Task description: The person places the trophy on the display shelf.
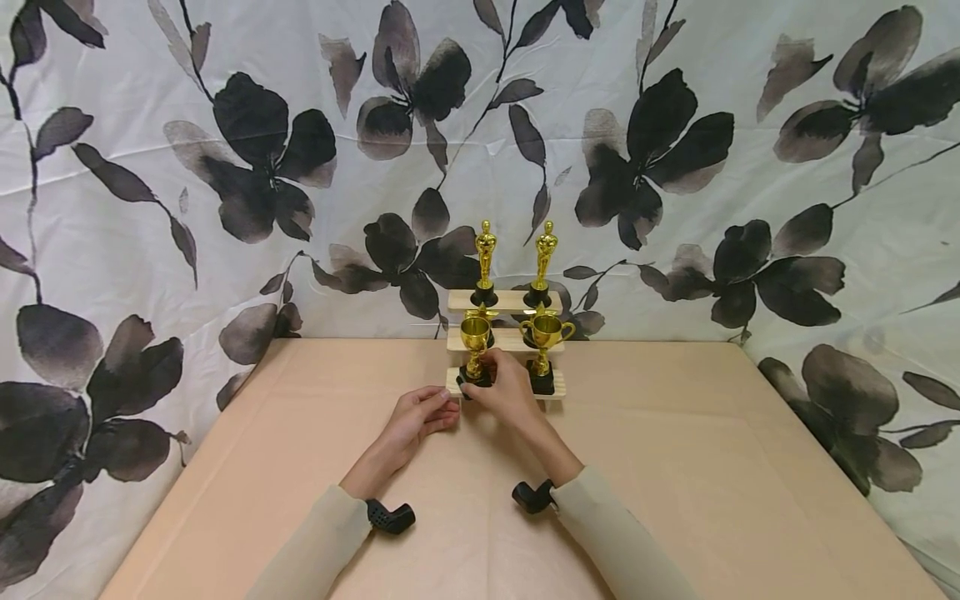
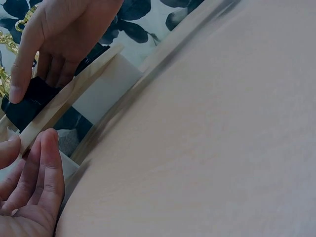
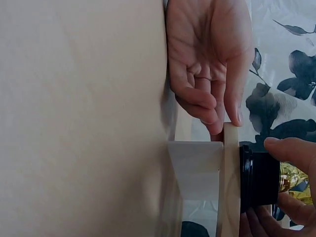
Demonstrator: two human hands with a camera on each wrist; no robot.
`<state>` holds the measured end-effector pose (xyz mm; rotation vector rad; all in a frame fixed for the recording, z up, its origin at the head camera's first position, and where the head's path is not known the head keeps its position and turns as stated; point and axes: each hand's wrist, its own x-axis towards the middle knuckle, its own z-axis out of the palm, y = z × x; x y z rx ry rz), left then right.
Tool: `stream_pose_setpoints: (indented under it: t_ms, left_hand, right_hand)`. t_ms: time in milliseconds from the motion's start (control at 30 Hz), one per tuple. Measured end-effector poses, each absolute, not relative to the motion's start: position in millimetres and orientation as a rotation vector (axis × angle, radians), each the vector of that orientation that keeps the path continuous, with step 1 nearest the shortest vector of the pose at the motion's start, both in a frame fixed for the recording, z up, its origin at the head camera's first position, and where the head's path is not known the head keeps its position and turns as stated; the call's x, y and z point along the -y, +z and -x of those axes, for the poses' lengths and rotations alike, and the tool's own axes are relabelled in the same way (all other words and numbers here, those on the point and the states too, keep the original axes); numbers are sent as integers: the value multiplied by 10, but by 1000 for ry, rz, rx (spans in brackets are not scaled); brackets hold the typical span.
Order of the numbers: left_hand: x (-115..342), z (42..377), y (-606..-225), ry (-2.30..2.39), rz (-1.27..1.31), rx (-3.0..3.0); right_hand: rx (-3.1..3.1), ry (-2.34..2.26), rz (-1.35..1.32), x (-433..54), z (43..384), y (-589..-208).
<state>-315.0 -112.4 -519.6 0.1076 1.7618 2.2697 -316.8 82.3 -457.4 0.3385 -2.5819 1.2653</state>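
A tiered wooden display stand (image 1: 559, 385) bears gold trophies on its steps. My right hand (image 1: 512, 390) holds the black base (image 3: 261, 177) of the left gold trophy cup (image 1: 475, 332), with thumb and fingers on opposite sides. That base rests against the lowest step's board (image 3: 231, 182). At the left end of the same board, my left hand (image 1: 420, 421) pinches the edge, its thumb above and fingers (image 2: 49, 155) beneath. A second gold trophy cup (image 1: 545, 332) stands to the right on the lowest step.
Two gold statuettes, one left (image 1: 486, 257) and one right (image 1: 546, 257), stand on the top step. Gold pieces on the middle step are mostly hidden behind the cups. The stand is near the back of the tan table (image 1: 645, 467), before a floral cloth (image 1: 525, 200).
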Motion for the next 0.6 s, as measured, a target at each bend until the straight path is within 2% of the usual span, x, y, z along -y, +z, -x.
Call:
stream_pose_setpoints:
  t_ms: [600]
  left_hand:
    - [1128, 3145, -5189, 2269, -100, -1753]
  right_hand:
    - [2560, 1325, -342, -903, 3183, -4557]
